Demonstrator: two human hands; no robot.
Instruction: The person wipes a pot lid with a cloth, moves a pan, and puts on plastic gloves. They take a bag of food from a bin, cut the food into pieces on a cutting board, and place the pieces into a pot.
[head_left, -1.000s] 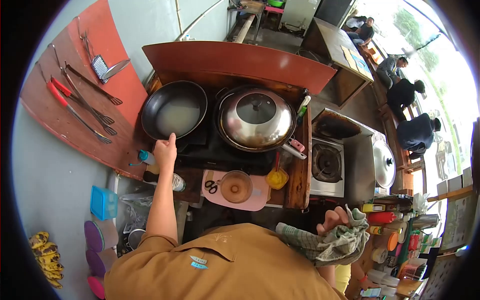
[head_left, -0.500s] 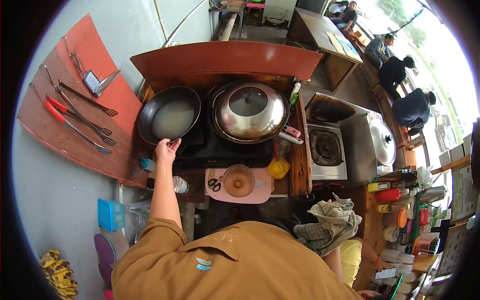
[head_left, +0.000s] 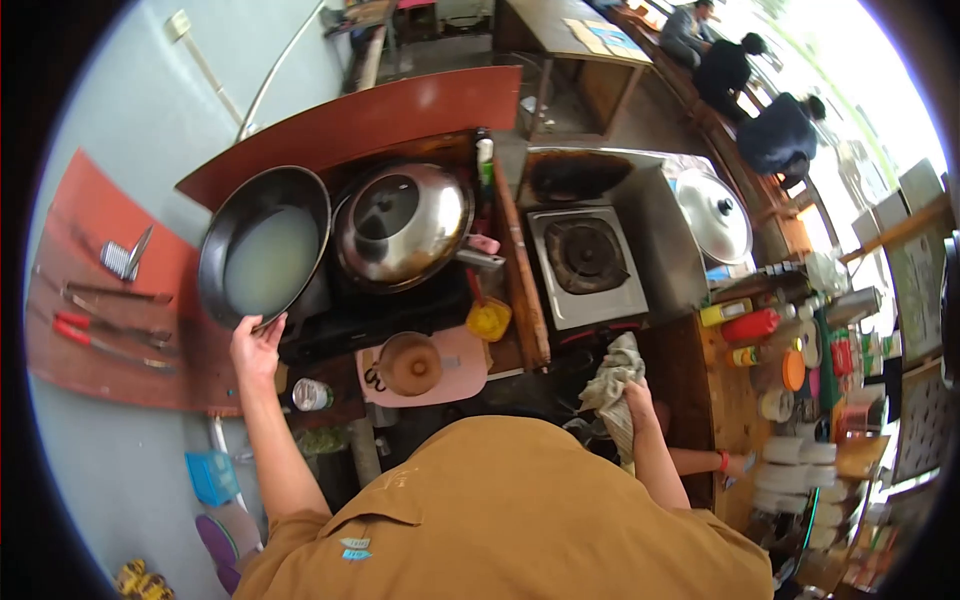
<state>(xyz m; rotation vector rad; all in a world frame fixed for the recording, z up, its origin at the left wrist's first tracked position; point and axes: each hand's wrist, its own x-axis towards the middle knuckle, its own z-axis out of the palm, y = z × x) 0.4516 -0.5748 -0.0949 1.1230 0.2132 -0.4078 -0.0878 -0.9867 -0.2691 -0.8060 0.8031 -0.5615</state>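
My left hand point(head_left: 258, 348) grips the near rim of a black wok point(head_left: 215, 265) at the left of the stove, with fingers under or around the edge. Cloudy, pale liquid point(head_left: 272, 262) lies in the wok. My right hand point(head_left: 636, 395) is closed on a checked grey-green cloth point(head_left: 612, 380), which hangs near the front of the counter. Beside the wok stands a pan covered by a shiny domed lid point(head_left: 425, 240). A pink cutting board point(head_left: 455, 375) carries a clear brown-tinted bowl point(head_left: 410, 364) and partly hidden scissors point(head_left: 374, 378).
A single-burner gas stove point(head_left: 588, 255) stands to the right, with another lidded pot point(head_left: 714, 216) beyond it. Tongs point(head_left: 110, 345) lie on the red board at left. A yellow container point(head_left: 488, 320) sits by the cutting board. Another person's hand point(head_left: 738, 465) is at the right shelf.
My view has turned to the right. The cloth in my right hand has swung nearer the counter, and that hand now shows. The wok looks slightly more tilted, my left hand still on its rim.
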